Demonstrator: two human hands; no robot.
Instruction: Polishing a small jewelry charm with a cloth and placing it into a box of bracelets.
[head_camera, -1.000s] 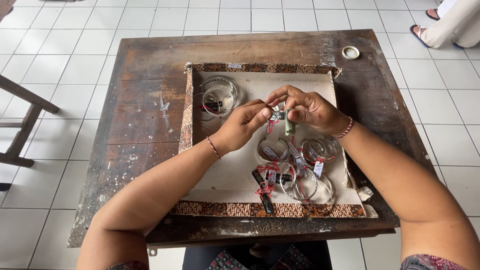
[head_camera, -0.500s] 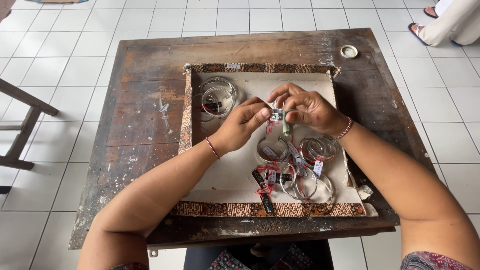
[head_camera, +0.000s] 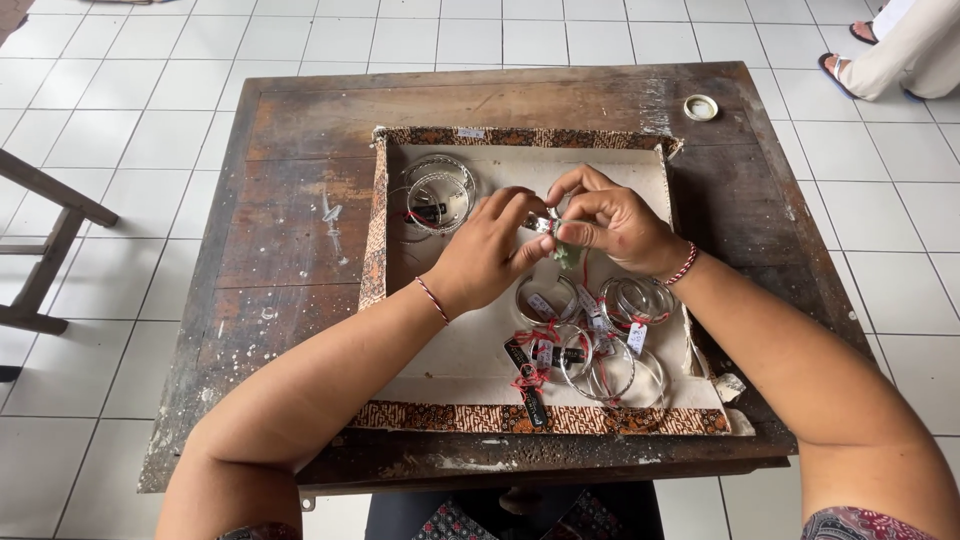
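The head camera looks down on a dark, worn wooden tabletop (head_camera: 300, 250). On it lies a pale cloth mat with a brown patterned border (head_camera: 450, 340). Above the middle of the mat, the left hand (head_camera: 485, 255) and the right hand (head_camera: 615, 225) meet. The fingers of both hands are closed around a small silver bangle with a tag (head_camera: 545, 224); a small green piece hangs just under it. The bangle is lifted above the mat, between the two thumbs. Each wrist has a thin red and white string bracelet. A pile of silver bangles with red ties and tags (head_camera: 590, 345) lies on the mat near the right forearm. Another small group of silver bangles (head_camera: 437, 192) lies at the far left corner of the mat. A small round white lid (head_camera: 701, 107) rests on the far right of the tabletop.
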